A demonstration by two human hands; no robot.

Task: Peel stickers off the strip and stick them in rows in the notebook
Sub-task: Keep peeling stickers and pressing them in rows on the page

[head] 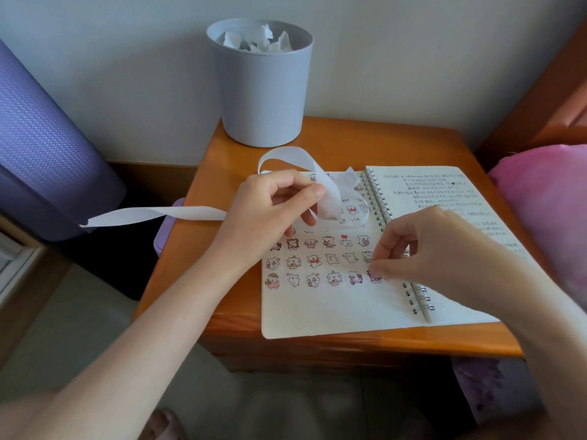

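A: Right hand [422, 249] is down at the end of the bottom row, fingers [381, 268] pinched together on a sticker [374, 276] right by the spiral binding. This looks like the sticking step, the sixth one in that row going onto the page.

B: And the left hand [273, 208]?

A: Raised over the upper part of the notebook [333, 309], fingers closed around the strip [327, 198]. The strip loops up above the page, and a long empty tail trails off the left edge of the worktop [203, 198].

B: So how far along?

A: Several rows of little bear stickers filled, plenty of blank page below. My guess is the row ends here, since the binding leaves no room.

B: Next move?

A: Press it flat and level with its neighbours, then go back to the strip to peel another. A new row would start at the left margin, with matching spacing.
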